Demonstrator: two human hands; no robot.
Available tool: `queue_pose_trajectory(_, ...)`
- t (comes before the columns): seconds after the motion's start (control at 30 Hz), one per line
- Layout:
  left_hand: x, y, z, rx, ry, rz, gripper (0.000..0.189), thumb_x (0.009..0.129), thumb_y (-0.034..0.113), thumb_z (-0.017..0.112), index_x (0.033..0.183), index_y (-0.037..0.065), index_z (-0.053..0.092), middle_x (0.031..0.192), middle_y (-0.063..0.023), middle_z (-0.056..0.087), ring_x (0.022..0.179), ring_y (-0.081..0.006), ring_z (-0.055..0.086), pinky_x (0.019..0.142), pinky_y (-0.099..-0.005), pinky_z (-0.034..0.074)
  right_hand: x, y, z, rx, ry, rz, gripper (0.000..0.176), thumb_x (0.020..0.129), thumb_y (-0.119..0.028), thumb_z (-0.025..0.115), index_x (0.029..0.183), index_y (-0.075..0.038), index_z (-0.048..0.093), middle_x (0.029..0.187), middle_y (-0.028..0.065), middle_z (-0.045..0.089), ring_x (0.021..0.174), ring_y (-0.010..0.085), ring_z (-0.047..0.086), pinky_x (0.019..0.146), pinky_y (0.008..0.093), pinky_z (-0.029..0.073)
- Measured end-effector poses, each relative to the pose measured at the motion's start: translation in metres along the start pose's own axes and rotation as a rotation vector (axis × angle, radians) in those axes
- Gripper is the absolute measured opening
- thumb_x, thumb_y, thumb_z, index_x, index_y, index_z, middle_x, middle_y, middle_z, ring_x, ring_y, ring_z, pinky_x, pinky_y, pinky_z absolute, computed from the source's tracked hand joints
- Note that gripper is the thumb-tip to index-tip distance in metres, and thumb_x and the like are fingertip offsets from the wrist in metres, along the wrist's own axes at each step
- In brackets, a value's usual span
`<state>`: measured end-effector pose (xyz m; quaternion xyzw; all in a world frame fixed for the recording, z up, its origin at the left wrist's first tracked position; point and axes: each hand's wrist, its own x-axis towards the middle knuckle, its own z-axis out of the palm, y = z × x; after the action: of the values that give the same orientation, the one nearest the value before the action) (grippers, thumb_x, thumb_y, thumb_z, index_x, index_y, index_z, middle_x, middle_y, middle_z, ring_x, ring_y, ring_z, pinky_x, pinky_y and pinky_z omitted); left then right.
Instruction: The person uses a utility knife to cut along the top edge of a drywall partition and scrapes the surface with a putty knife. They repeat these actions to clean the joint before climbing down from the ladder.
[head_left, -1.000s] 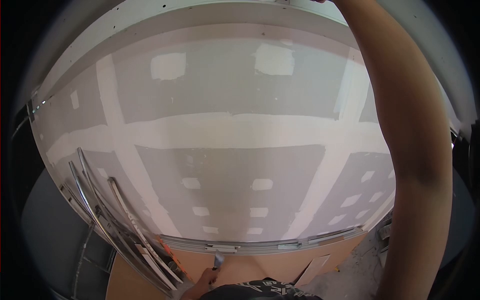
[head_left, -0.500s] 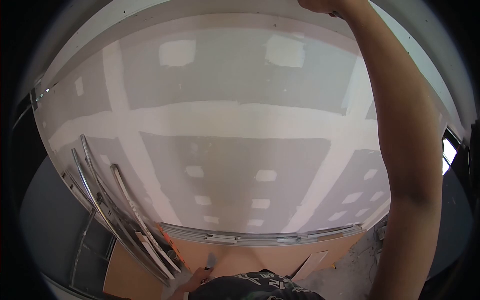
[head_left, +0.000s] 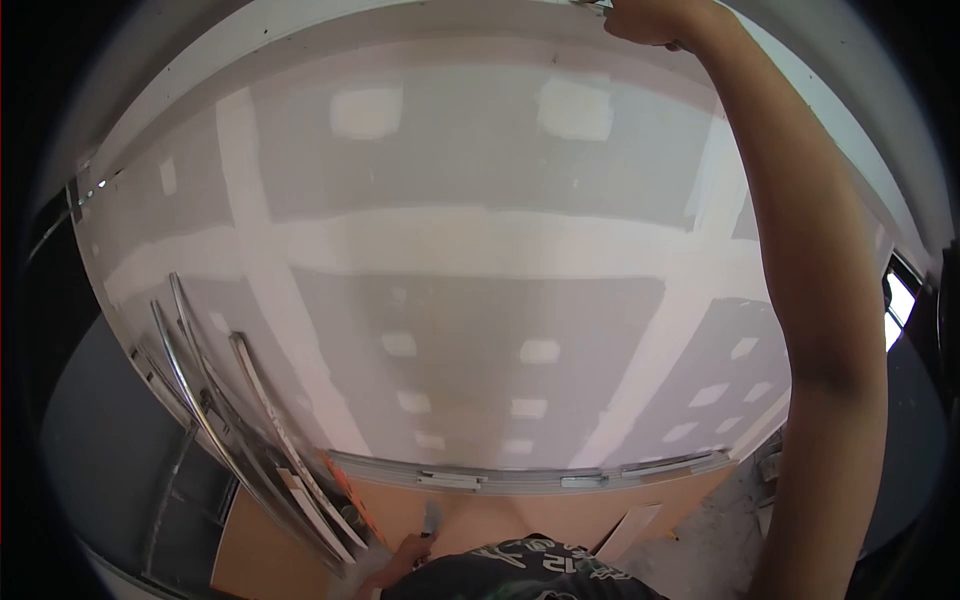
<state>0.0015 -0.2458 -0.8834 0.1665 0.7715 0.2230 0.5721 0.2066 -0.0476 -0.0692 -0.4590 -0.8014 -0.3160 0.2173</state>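
My right hand (head_left: 655, 20) is raised at the top edge of the view, by the seam where the wall meets the white ceiling strip (head_left: 400, 22). Its fingers are closed, and a small part of something pokes out past them, cut off by the frame. Low in front of my body, my left hand (head_left: 408, 552) is wrapped around the handle of a putty knife (head_left: 432, 518), its flat blade pointing up. Before me stands a grey plasterboard wall (head_left: 480, 150) with pale bands of filler along the joints and several square filler patches (head_left: 366, 113).
Long metal profiles (head_left: 190, 375) lean on the wall at the left. Stacked boards (head_left: 390, 500) lie along the wall's foot with metal strips (head_left: 500, 480) on top. A narrow board offcut (head_left: 628, 530) rests to the right. Debris (head_left: 768, 480) lies on the floor at the right.
My right hand shows lower in the view, and more of it is visible. The view has shifted slightly. The left hand still holds the putty knife low down.
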Motion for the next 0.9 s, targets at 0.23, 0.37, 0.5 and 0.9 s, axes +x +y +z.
queue_pose_trajectory(0.23, 0.044, -0.059, 0.006, 0.141, 0.159, 0.010, 0.060, 0.100, 0.056, 0.060, 0.079, 0.001, 0.060, 0.065, -0.0083, 0.059, 0.056, -0.0202, 0.056, 0.057, -0.0396, 0.043, 0.064, 0.034, -0.005, 0.306, 0.214, 0.055, 0.069, 0.082, 0.011, 0.044, 0.149, -0.005, 0.053, 0.107, 0.0214, 0.071, 0.065, 0.0168, 0.059, 0.056, 0.0346, 0.047)
queue_pose_trajectory(0.37, 0.055, -0.064, 0.002, 0.154, 0.159, -0.030, 0.060, 0.100, 0.057, 0.060, 0.081, 0.000, 0.061, 0.067, -0.0086, 0.060, 0.057, -0.0204, 0.057, 0.059, -0.0399, 0.044, 0.059, 0.026, -0.023, 0.285, 0.115, 0.080, 0.068, 0.084, 0.011, 0.044, 0.148, -0.006, 0.054, 0.105, 0.0207, 0.071, 0.071, 0.0186, 0.063, 0.060, 0.0336, 0.050)
queue_pose_trajectory(0.5, 0.057, -0.065, 0.000, 0.159, 0.148, -0.061, 0.060, 0.100, 0.057, 0.060, 0.082, 0.000, 0.062, 0.069, -0.0090, 0.061, 0.059, -0.0206, 0.058, 0.060, -0.0402, 0.045, 0.048, 0.018, -0.027, 0.283, 0.029, 0.084, 0.067, 0.084, 0.011, 0.045, 0.148, -0.006, 0.054, 0.124, 0.0251, 0.067, 0.094, 0.0263, 0.069, 0.075, 0.0381, 0.056)
queue_pose_trajectory(0.9, 0.046, -0.042, -0.009, 0.175, 0.153, -0.053, 0.061, 0.100, 0.058, 0.058, 0.087, -0.001, 0.065, 0.075, -0.0099, 0.065, 0.065, -0.0213, 0.062, 0.065, -0.0409, 0.048, 0.038, 0.007, 0.012, 0.101, 0.104, 0.003, 0.069, 0.082, 0.008, 0.046, 0.148, -0.008, 0.053, 0.152, 0.0246, 0.049, 0.132, 0.0385, 0.057, 0.105, 0.0485, 0.056)
